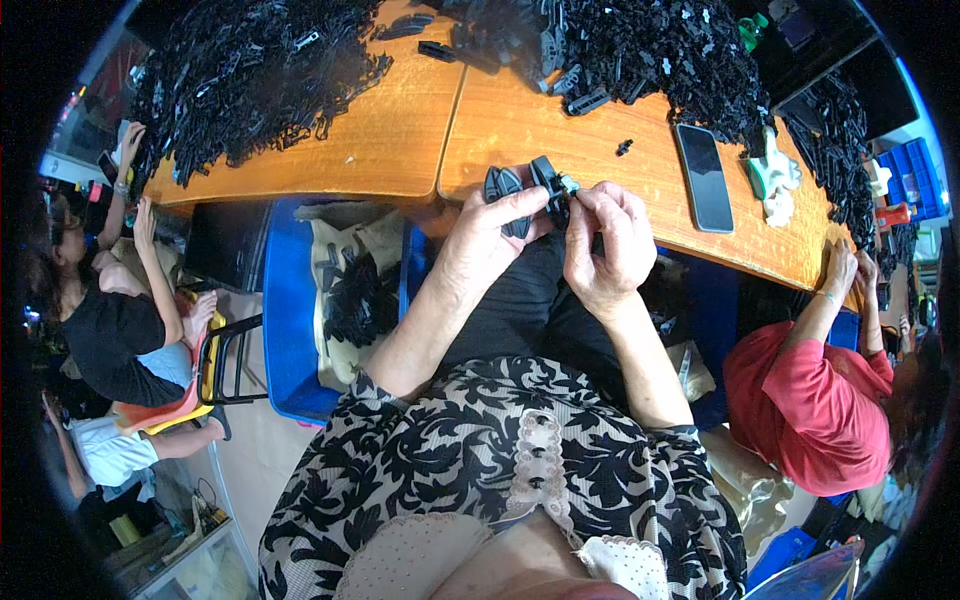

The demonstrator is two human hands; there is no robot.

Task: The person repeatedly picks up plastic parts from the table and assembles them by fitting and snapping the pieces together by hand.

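Over the table's near edge, my left hand (478,245) is closed around black plastic parts. One is a ribbed, rounded black part (503,186); beside it a second, blockier black part (541,170) sticks up past the thumb. My right hand (612,240) is closed in a pinch against the far end of that second part, where a small pale-and-dark piece (568,184) shows. What exactly lies between the right fingertips is mostly hidden. Both hands nearly touch each other.
Heaps of small black plastic parts (640,50) cover the far side of the wooden table (400,140). A smartphone (704,180) and a white-and-green glove (775,180) lie at right. A blue bin (290,320) stands below left. People sit on both sides.
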